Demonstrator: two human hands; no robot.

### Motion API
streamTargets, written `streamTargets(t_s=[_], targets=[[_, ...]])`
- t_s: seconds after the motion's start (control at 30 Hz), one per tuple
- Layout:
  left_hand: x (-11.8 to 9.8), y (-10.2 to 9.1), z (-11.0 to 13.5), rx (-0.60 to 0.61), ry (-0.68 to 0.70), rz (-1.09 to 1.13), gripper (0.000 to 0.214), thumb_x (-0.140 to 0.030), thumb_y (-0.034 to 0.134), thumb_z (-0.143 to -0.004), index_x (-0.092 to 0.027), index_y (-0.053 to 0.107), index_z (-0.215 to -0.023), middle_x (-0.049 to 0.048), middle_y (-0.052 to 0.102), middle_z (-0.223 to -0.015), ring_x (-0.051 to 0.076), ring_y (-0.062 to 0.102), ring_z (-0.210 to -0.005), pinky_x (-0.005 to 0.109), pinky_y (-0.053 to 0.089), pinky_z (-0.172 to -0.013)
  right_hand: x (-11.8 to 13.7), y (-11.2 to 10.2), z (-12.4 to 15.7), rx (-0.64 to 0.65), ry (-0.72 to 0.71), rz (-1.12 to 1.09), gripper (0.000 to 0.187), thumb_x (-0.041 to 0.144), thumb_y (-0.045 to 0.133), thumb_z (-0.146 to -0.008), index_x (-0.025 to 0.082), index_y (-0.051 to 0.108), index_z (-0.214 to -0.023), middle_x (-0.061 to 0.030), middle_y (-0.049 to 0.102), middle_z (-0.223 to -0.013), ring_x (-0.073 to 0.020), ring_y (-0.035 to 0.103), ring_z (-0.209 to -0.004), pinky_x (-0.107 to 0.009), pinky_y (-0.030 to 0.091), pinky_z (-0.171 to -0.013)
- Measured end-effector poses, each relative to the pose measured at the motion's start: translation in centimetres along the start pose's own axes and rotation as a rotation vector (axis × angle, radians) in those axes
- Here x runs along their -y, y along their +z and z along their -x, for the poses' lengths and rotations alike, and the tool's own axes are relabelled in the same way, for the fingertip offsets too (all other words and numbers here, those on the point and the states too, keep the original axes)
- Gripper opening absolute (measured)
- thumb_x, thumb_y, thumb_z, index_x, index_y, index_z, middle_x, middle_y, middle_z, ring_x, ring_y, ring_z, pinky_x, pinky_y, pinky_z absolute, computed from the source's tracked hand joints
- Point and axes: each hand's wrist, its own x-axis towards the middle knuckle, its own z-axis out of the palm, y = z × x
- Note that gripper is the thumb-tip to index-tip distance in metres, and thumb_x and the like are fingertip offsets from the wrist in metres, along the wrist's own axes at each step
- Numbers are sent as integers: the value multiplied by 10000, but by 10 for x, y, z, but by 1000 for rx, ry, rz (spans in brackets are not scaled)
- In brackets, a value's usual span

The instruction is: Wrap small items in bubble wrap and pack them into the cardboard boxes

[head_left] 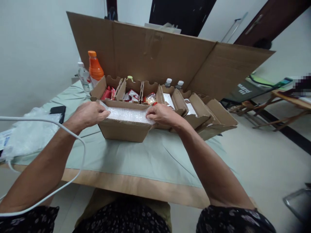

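A sheet of white bubble wrap (128,114) lies along the open top of a cardboard box (125,131) on the cloth-covered table. My left hand (88,115) pinches the sheet's left end at the box corner. At the other end, my right hand (161,115) has its fingers closed on the wrap over the right corner. Behind this box, several open cardboard compartments stand in a row. Red packets (108,93), a red-and-white packet (132,96) and a clear-wrapped snack (150,97) show inside the nearer ones. What lies beneath the wrap is hidden.
A tall cardboard panel (160,55) stands behind the row. An orange bottle (95,68) and a clear bottle (84,77) are at the back left. A phone (58,111) and crumpled clear plastic (31,132) lie left. A white cable (84,152) loops across my left arm.
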Motion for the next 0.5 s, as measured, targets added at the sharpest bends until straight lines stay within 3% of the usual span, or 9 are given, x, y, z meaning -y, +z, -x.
streamTargets(t_s=[0.1,0.2,0.3,0.4,0.43,0.5], targets=[[-8,-6,-9,235,-11,-160,421,-486,448,-836,-218,652,-584,70,580,-580,294,639,-716,379,409,-756,14,-7,-12,188,-31,189,186,101,577,-770,180,746,-759,-12,675,-688,-137,559,-655,-266,305,-581],[-11,-7,-9,253,44,-175,521,-545,359,-885,-210,669,-633,100,618,-650,322,644,-765,429,418,-819,23,-6,-19,231,-41,303,202,102,559,-789,177,747,-785,-38,705,-730,-146,571,-660,-271,301,-570],[-5,-2,3,140,134,-148,617,-590,265,-924,-217,743,-811,137,690,-877,366,641,-928,499,425,-891,24,-5,-15,227,-58,349,231,147,568,-841,199,771,-937,-55,760,-891,-174,635,-770,-265,343,-611],[5,7,20,-124,201,-83,596,-574,281,-946,-245,762,-1073,144,681,-1219,391,580,-1176,564,382,-1016,24,-10,-2,116,-35,371,290,249,573,-913,224,734,-1153,-80,764,-1055,-233,664,-926,-287,385,-684],[7,10,24,-180,220,-49,578,-564,295,-955,-252,755,-1111,132,673,-1273,384,558,-1236,573,354,-1062,24,-12,1,49,-19,386,297,276,561,-935,215,723,-1176,-93,760,-1063,-250,662,-944,-298,386,-696],[7,14,28,-180,256,6,553,-543,298,-975,-256,757,-1087,108,704,-1254,370,540,-1301,602,282,-1135,25,-16,3,-41,-40,409,267,299,528,-971,189,734,-1101,-99,754,-1004,-249,654,-905,-307,375,-703]])
